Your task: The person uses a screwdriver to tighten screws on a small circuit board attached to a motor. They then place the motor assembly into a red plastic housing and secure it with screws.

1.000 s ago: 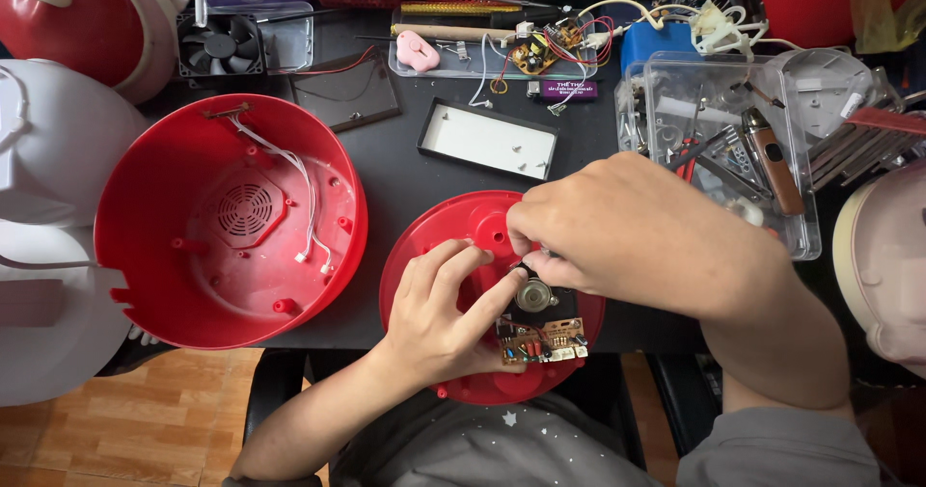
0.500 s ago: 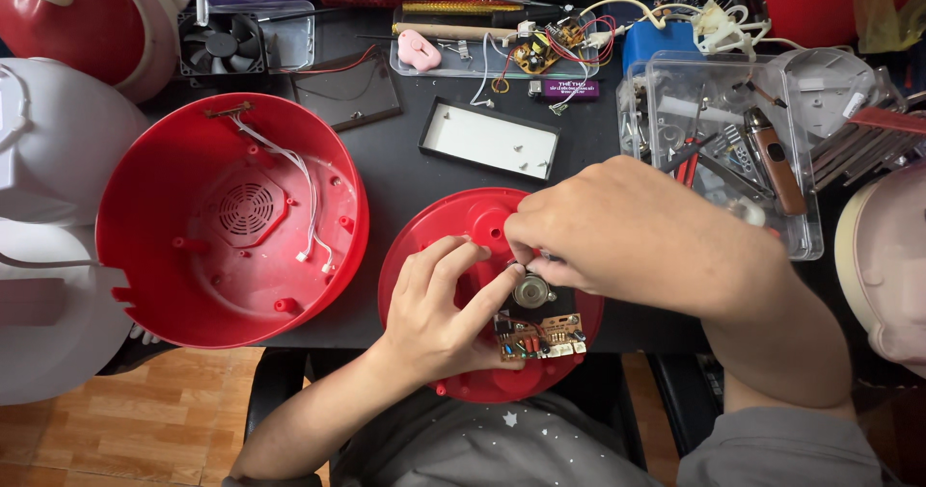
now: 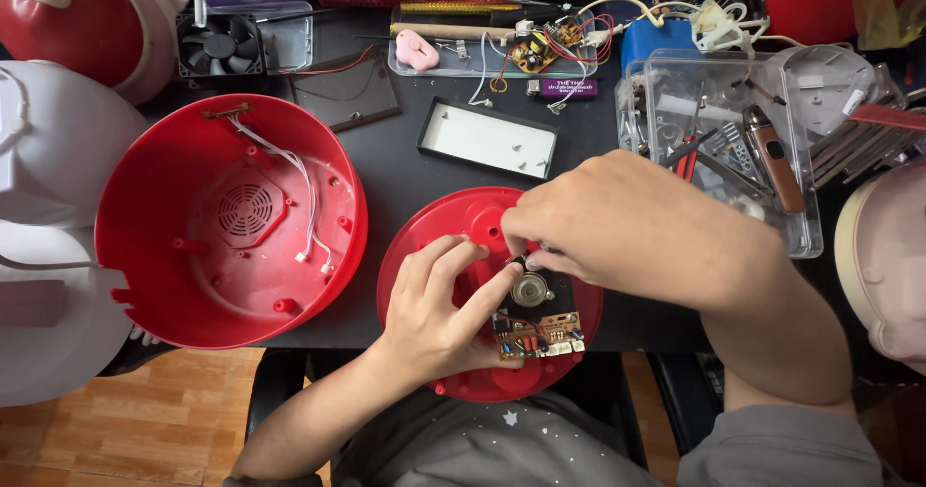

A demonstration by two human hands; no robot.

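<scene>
Both hands work at lower centre on a red disc carrying a circuit board. Left hand lies on the disc, fingers loosely curled, fingertips touching the board's edge; right hand pinches something tiny above the board's round part. Red bowl sits left, clear box upper right.
</scene>
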